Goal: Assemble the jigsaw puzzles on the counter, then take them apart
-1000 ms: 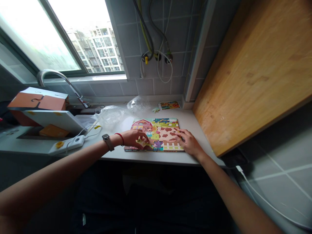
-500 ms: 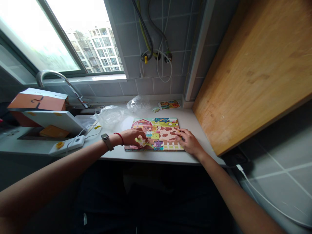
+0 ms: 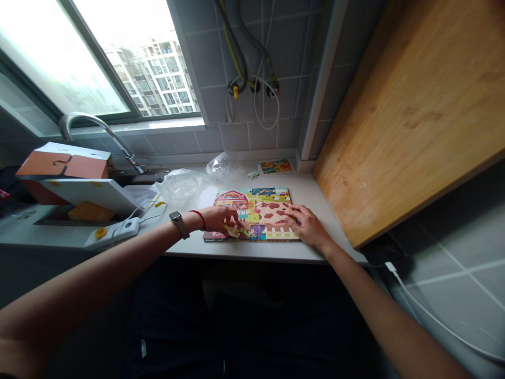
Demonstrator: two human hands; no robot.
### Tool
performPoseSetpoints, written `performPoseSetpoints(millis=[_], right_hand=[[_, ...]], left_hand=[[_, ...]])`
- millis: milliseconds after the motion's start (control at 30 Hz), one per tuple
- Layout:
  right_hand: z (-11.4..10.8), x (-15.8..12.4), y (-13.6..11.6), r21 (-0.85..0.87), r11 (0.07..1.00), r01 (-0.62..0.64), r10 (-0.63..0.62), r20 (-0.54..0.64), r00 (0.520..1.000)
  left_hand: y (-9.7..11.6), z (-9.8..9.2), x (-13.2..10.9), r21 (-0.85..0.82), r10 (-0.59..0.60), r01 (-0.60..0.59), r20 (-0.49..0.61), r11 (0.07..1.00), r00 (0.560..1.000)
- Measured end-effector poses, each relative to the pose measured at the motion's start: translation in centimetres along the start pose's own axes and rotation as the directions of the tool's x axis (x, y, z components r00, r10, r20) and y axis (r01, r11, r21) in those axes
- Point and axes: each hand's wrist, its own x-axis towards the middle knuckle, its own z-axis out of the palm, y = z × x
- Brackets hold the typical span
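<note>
A farm jigsaw puzzle (image 3: 272,213) with a red barn, a spotted cow and a white fence lies flat near the counter's front edge. My left hand (image 3: 221,219), wearing a watch and a red bracelet, is closed on a yellow-green puzzle piece (image 3: 233,230) over the lower left of the picture. At the right edge my right hand (image 3: 310,227) touches the puzzle with curled fingers; a bit of yellow shows by the fingertips, too small to make out. A dark blue piece (image 3: 262,191) and a purple piece (image 3: 258,232) stand out from their surroundings.
Behind the puzzle are crumpled clear plastic bags (image 3: 183,184), a loose puzzle piece (image 3: 253,175) and a picture card (image 3: 275,167). A power strip (image 3: 114,231), an orange box (image 3: 67,163) and a faucet (image 3: 98,125) stand left. A wooden board (image 3: 414,116) leans at right.
My left hand has lowered the puzzle piece slightly and moved it a little to the right against the picture. My right hand stays at the puzzle's right edge. The view has shifted slightly.
</note>
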Motion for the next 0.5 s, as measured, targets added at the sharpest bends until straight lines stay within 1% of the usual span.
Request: performPoseSetpoints(millis=[133,367,500], right_hand=[[0.0,0.0,0.0,0.003,1.0,-0.007,0.007,0.006,1.0],[0.0,0.0,-0.1,-0.006,1.0,-0.002,0.002,0.005,1.0],[0.0,0.0,-0.1,-0.001,1.0,0.003,-0.003,0.007,1.0]], left_hand=[[0.3,-0.3,0.2,0.064,-0.01,0.01,0.012,0.998,1.0],[0.8,-0.2,-0.6,0.157,-0.013,0.016,-0.022,0.987,1.0],[1.9,-0.2,-0.9,0.122,0.062,-0.05,-0.095,0.991,0.994]])
